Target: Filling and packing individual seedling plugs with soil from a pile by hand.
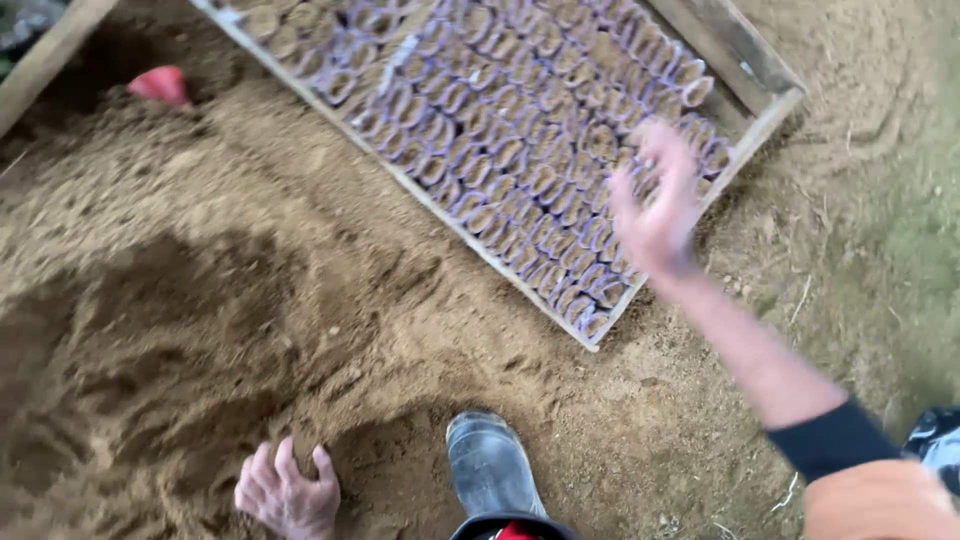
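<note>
Head view, looking down at bare ground. A wooden-framed tray (775,112) is lying in the upper middle and upper right of the frame, packed with many small upright tubes (520,130) of purplish sleeve material, each filled with brown soil and showing its open top. The tubes are standing in tight rows, touching one another. The tray's long axis is running diagonally, from the upper left of the frame down toward the lower right, and its near corner is pointing toward the lower middle of the frame. A weathered plank (725,40) is lying along its far side.

The right hand (655,205) is hovering above the tray's right end, blurred by motion, with its fingers (690,175) spread and slightly curled; they are not holding anything that can be made out. The left hand (288,492) is pressing down on a mound of loose brown soil (200,300) at the bottom left of the frame, its fingers spread apart and partly sunk in the soil.

A grey boot (490,465) is standing at the bottom middle, just beside the left hand. A red object (160,85) is lying half buried at the upper left.
</note>
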